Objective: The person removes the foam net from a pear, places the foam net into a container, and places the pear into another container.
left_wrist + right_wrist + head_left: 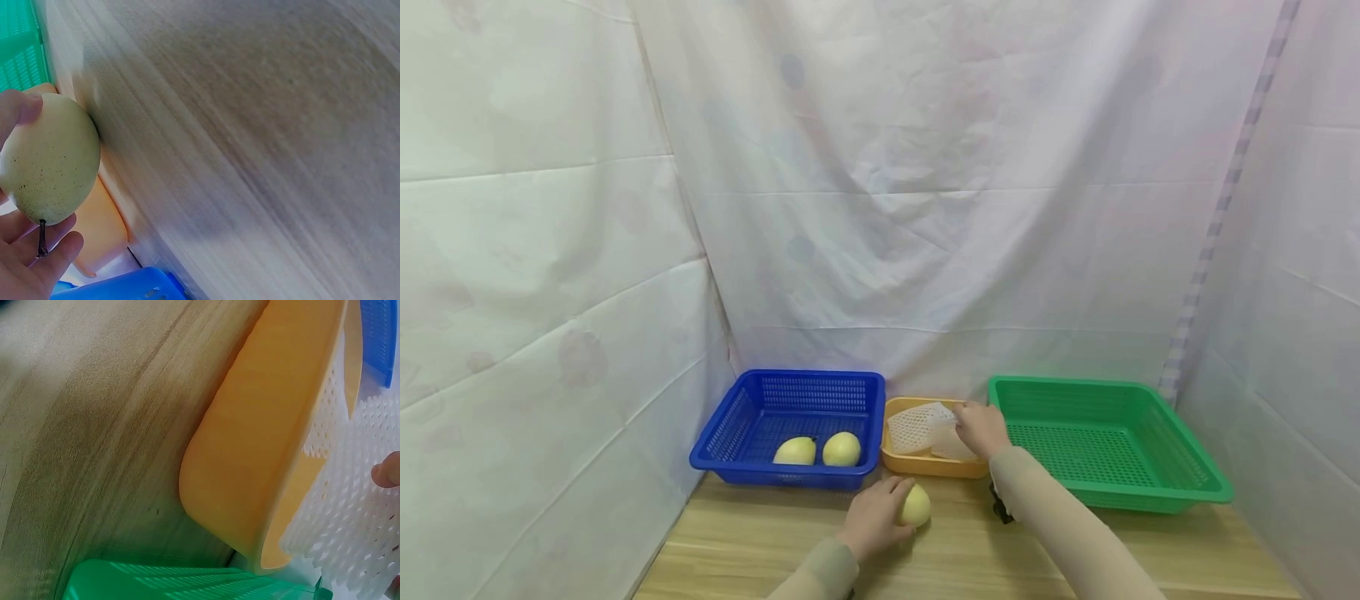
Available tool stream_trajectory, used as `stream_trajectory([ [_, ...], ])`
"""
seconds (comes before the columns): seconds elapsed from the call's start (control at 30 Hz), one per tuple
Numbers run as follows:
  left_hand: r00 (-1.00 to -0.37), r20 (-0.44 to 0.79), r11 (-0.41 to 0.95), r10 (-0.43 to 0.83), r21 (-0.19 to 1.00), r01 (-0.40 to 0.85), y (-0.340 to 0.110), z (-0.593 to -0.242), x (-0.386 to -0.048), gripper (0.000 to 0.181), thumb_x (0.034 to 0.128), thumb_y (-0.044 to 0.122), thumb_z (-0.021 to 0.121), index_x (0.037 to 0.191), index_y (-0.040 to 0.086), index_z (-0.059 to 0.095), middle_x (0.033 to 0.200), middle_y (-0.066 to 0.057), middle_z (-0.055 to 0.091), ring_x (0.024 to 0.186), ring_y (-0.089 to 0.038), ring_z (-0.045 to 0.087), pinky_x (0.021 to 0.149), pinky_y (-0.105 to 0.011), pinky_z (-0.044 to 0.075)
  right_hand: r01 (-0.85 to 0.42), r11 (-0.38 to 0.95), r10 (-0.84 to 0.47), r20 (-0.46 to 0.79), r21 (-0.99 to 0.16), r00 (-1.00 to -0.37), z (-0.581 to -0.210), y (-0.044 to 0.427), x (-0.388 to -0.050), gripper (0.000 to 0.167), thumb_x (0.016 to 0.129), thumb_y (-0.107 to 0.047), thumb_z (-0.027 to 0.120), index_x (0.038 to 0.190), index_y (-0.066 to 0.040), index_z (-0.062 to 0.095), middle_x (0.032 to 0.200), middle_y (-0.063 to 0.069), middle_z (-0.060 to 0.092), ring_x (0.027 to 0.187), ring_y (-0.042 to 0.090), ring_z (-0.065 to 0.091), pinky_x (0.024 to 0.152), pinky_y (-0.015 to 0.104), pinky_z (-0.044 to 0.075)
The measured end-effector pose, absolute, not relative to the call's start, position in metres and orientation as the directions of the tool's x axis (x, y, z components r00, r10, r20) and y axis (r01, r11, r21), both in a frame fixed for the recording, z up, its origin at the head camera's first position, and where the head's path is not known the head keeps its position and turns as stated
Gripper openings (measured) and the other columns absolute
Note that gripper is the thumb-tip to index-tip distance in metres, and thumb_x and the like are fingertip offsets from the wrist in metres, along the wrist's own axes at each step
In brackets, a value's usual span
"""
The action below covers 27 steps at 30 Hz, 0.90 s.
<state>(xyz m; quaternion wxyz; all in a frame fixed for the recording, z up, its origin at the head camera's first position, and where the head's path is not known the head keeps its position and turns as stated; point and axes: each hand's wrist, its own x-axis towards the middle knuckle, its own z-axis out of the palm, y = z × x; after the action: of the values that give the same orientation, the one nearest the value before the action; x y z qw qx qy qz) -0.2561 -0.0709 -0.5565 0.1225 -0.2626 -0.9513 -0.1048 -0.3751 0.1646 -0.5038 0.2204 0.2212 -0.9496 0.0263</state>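
Observation:
A pale yellow pear (915, 507) is gripped by my left hand (874, 515), just above or on the wooden table. In the left wrist view, thumb and fingers curl round the pear (53, 159), its brown stem pointing toward the fingers. My right hand (982, 427) pinches a white foam net sleeve (942, 414) over the small orange basket (936, 467). The foam net (356, 506) hangs by the basket's rim in the right wrist view, where only a thumb and a bit of finger show. More white foam netting (910, 432) lies in the basket.
On the left stands a blue basket (775, 475) holding two pears (841, 449). A green basket (1150, 496) stands to the right, close beside the orange one. White cloth (925, 250) hangs behind and along both sides of the wooden table (760, 533).

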Motion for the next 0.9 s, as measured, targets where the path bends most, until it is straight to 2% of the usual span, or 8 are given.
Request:
stream_trajectory([
  [0.07,-0.833,0.287,0.840,0.474,0.137,0.525,-0.071,-0.556,-0.256,0.071,0.0719,0.043,0.081,0.133,0.016,0.057,0.121,-0.001,0.062,0.104,-0.019,0.060,0.084,-0.035,0.051,-0.425,0.904,-0.403,0.426,0.046,-0.810,-0.505,0.164,-0.375,0.008,0.082,-0.009,0.073,0.088,-0.013,0.068,0.072,0.001,0.063,0.062,0.017,0.057,0.053,0.037,0.045],
  [0.27,-0.836,0.286,0.842,0.468,0.143,0.520,-0.071,-0.555,-0.255,0.071,0.0720,0.043,0.081,0.133,0.016,0.057,0.121,-0.002,0.062,0.104,-0.020,0.060,0.085,-0.036,0.051,-0.429,0.903,-0.412,0.338,0.026,-0.846,-0.506,0.162,-0.374,0.006,0.082,-0.009,0.072,0.085,-0.013,0.068,0.066,-0.001,0.061,0.056,0.016,0.054,0.058,0.041,0.048],
  [0.37,-0.836,0.288,0.844,0.467,0.137,0.519,-0.070,-0.555,-0.254,0.071,0.0722,0.043,0.081,0.133,0.015,0.057,0.122,-0.003,0.062,0.105,-0.020,0.060,0.085,-0.037,0.051,-0.426,0.905,-0.412,0.270,0.010,-0.870,-0.508,0.161,-0.374,0.007,0.082,-0.010,0.072,0.083,-0.014,0.066,0.064,-0.002,0.059,0.054,0.014,0.051,0.055,0.038,0.047],
  [0.5,-0.836,0.290,0.845,0.466,0.135,0.518,-0.070,-0.557,-0.254,0.071,0.0720,0.042,0.082,0.133,0.015,0.057,0.122,-0.003,0.062,0.106,-0.021,0.060,0.086,-0.037,0.051,-0.416,0.909,-0.400,0.221,-0.031,-0.889,-0.511,0.160,-0.375,0.010,0.080,-0.011,0.071,0.077,-0.014,0.062,0.059,-0.003,0.052,0.050,0.014,0.044,0.047,0.033,0.037],
  [0.57,-0.838,0.288,0.845,0.464,0.139,0.516,-0.070,-0.557,-0.254,0.072,0.0719,0.042,0.082,0.133,0.014,0.057,0.123,-0.004,0.061,0.106,-0.021,0.060,0.087,-0.038,0.051,-0.417,0.907,-0.398,0.206,-0.059,-0.894,-0.513,0.160,-0.375,0.010,0.081,-0.014,0.072,0.076,-0.014,0.062,0.059,-0.003,0.052,0.051,0.014,0.044,0.047,0.032,0.037],
  [0.67,-0.843,0.276,0.846,0.462,0.147,0.512,-0.070,-0.557,-0.254,0.072,0.0725,0.043,0.081,0.134,0.015,0.056,0.124,-0.004,0.061,0.107,-0.022,0.060,0.087,-0.038,0.051,-0.410,0.906,-0.389,0.174,-0.105,-0.904,-0.514,0.159,-0.374,0.011,0.083,-0.021,0.072,0.087,-0.012,0.067,0.071,0.000,0.063,0.059,0.017,0.056,0.052,0.035,0.046],
  [0.8,-0.847,0.268,0.849,0.459,0.150,0.507,-0.070,-0.557,-0.255,0.072,0.0725,0.043,0.081,0.134,0.016,0.056,0.125,-0.004,0.061,0.108,-0.021,0.059,0.087,-0.038,0.051,-0.374,0.910,-0.360,0.105,-0.178,-0.927,-0.513,0.156,-0.373,0.035,0.087,-0.033,0.070,0.110,-0.007,0.069,0.099,0.009,0.070,0.084,0.026,0.066,0.071,0.043,0.054],
  [0.9,-0.847,0.270,0.851,0.458,0.142,0.505,-0.071,-0.558,-0.256,0.073,0.0720,0.044,0.081,0.134,0.017,0.056,0.124,-0.003,0.061,0.107,-0.020,0.060,0.087,-0.037,0.051,-0.337,0.915,-0.333,0.056,-0.221,-0.941,-0.513,0.154,-0.373,0.049,0.086,-0.044,0.069,0.118,-0.006,0.066,0.107,0.011,0.069,0.092,0.030,0.066,0.077,0.047,0.053],
])
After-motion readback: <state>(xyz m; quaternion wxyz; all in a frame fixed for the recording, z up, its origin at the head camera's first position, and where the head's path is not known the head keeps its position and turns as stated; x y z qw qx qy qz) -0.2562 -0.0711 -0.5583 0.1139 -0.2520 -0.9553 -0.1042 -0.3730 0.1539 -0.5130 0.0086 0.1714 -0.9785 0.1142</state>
